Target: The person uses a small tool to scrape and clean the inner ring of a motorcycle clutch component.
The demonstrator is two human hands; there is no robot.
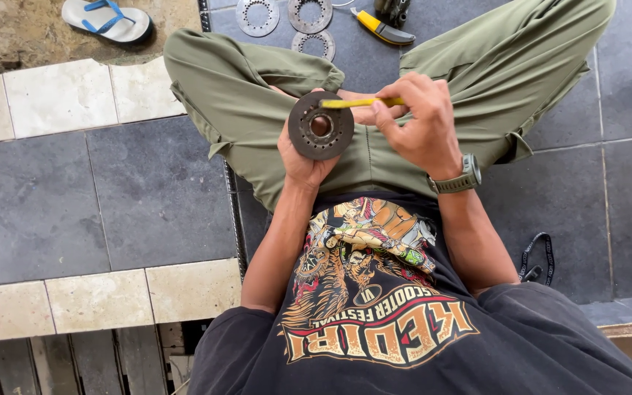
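Disc (321, 126), dark and rusty, round w/ a ring of small holes near its rim and a brownish hub at centre, sits upright over the person's lap, face turned up toward the head camera.

Far left, up by the top edge of the floor, a white flip-flop (108, 20) w/ blue straps lies on a rough concrete patch. Below it run pale stone tiles (60, 95), then dark grey floor tiles (155, 190), then another pale band near the bottom-left corner.

Left hand (303, 162) grips the disc from below and behind, fingers curled round its lower edge, closed tight on it. Legs in olive-green trousers (257, 102) are crossed under it.

Right hand (418, 121), just right of the disc, pinches a thin yellow-handled tool (360, 102), held roughly level, its tip touching the disc's top-right rim. Fingers are narrow, closed on the handle. A grey-green watch (462, 175) sits on that wrist.

Top edge, beyond the knees: three flat silver rings (310, 14) w/ holes lie on the dark tiles, and right of them a yellow-and-black cutter (382, 28). A black strap (539, 260) lies on the floor at right, near the person's elbow.
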